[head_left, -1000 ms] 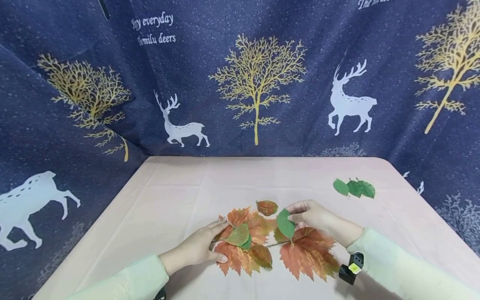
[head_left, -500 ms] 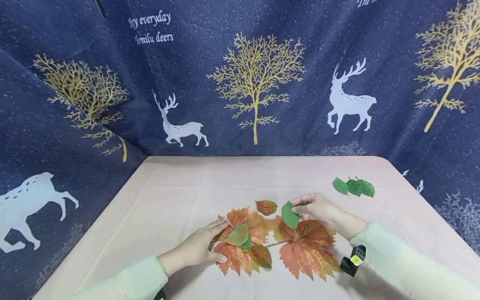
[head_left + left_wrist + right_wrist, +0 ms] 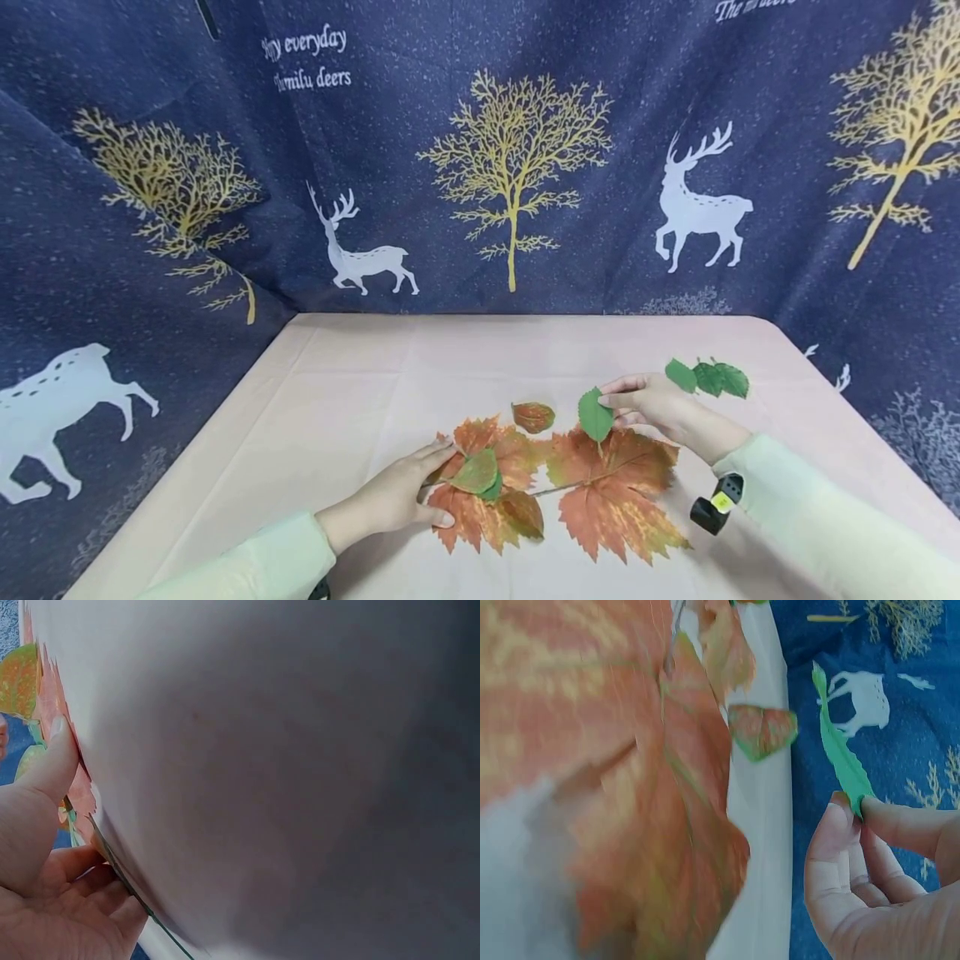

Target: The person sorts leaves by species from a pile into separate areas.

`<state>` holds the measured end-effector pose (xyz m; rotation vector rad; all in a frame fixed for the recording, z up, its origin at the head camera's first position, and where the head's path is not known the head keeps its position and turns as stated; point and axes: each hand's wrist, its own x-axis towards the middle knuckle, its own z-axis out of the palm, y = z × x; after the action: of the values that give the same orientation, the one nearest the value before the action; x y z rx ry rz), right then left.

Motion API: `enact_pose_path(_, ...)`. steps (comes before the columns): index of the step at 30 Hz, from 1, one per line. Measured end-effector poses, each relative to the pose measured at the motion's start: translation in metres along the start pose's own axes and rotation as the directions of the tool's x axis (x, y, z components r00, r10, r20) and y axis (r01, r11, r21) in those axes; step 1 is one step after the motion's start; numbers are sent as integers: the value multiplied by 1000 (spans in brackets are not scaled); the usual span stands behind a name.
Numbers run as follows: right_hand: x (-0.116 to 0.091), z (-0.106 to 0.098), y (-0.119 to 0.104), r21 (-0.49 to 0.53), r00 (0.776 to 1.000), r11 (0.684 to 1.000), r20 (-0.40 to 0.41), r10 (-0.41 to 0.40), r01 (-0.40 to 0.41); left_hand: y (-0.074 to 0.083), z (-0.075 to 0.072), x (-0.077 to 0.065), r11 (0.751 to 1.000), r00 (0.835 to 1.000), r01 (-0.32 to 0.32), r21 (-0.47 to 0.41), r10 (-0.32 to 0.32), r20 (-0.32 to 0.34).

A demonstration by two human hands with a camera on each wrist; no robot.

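My right hand (image 3: 656,408) pinches a green leaf (image 3: 596,415) by its edge between thumb and fingertips, above the large orange autumn leaf (image 3: 618,500) on the right. The right wrist view shows the green leaf (image 3: 842,757) nearly edge-on. My left hand (image 3: 393,496) rests with thumb and fingers spread at the left edge of another orange autumn leaf (image 3: 472,517). A smaller yellow-green leaf (image 3: 476,472) lies on top of that one, beside the fingers. In the left wrist view, a thin green stem (image 3: 154,915) runs past the fingers.
A small reddish-brown leaf (image 3: 533,417) lies behind the two orange leaves. Several green leaves (image 3: 708,377) overlap in a row at the back right of the pale tablecloth (image 3: 360,383). A dark blue cloth with deer and trees (image 3: 450,167) hangs behind the table.
My right hand has moved back and to the right with the green leaf, uncovering more of the right orange leaf. My left hand has stayed in place.
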<state>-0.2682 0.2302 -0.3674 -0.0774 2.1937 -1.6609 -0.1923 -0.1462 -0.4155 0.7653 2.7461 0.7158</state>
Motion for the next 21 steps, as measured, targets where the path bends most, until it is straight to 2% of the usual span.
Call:
enact_pose_path(7, 9, -31, 0, 9, 1000, 1000, -16, 16, -16, 1, 0, 1, 1000, 1000, 0, -7, 0, 2)
enact_pose_path(12, 18, -50, 2, 39, 1000, 999, 1, 28, -28, 1, -1, 0, 1000, 1000, 0, -10, 0, 4)
enact_pose_path(16, 22, -58, 1, 64, 1000, 998, 5, 28, -29, 0, 0, 1, 1000, 1000, 3, -11, -3, 2)
enact_pose_path(21, 24, -64, 0, 31, 999, 999, -24, 41, -40, 0, 0, 1, 1000, 1000, 7, -14, -7, -1)
